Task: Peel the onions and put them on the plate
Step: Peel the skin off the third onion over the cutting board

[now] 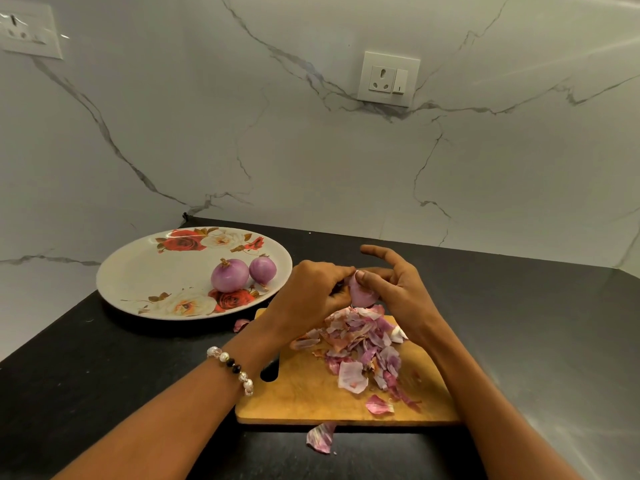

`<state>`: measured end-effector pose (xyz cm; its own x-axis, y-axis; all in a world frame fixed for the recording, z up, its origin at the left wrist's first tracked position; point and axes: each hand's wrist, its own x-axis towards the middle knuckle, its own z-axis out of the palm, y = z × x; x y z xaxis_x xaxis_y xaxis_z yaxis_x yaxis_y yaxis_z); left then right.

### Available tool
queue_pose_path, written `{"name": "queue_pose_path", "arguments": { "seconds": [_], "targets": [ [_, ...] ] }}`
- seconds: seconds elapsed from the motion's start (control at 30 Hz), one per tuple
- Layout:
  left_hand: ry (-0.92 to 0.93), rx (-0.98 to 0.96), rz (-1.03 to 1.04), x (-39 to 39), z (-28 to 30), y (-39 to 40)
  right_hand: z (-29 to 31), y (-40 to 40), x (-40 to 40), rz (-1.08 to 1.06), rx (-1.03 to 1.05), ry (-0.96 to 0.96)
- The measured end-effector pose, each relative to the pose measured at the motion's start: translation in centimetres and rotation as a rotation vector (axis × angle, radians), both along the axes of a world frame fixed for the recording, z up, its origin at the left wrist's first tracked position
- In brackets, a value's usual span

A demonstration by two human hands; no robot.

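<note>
A purple onion [362, 295] is held above the far end of the wooden cutting board [311, 393]. My left hand [313, 292] grips its left side with curled fingers. My right hand [391, 289] pinches its top with thumb and middle fingers, the index finger sticking out straight. Two peeled onions [230, 276] [262, 269] lie side by side on the right part of the white rose-patterned plate [152, 271], which stands to the left of the board. A heap of onion skins [360, 344] covers the board's middle.
The black counter [86, 393] meets a marble wall behind and to the left. Loose skins lie on the counter in front of the board [320, 438] and beside the plate [240, 324]. A wall socket [388, 79] sits above.
</note>
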<state>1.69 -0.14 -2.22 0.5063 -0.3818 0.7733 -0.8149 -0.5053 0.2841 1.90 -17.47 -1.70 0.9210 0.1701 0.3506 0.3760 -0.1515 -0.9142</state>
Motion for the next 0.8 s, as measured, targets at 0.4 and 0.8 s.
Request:
{"name": "queue_pose_path", "arguments": {
  "seconds": [0.4, 0.8],
  "targets": [
    [-0.036, -0.071, 0.173, 0.1, -0.3, -0.2, -0.6, 0.5, 0.4, -0.014, 0.079, 0.031],
    [0.163, -0.333, 0.227, 0.0, 0.5, -0.1, 0.4, -0.8, 1.0, -0.093, 0.377, 0.084]
  ]
}}
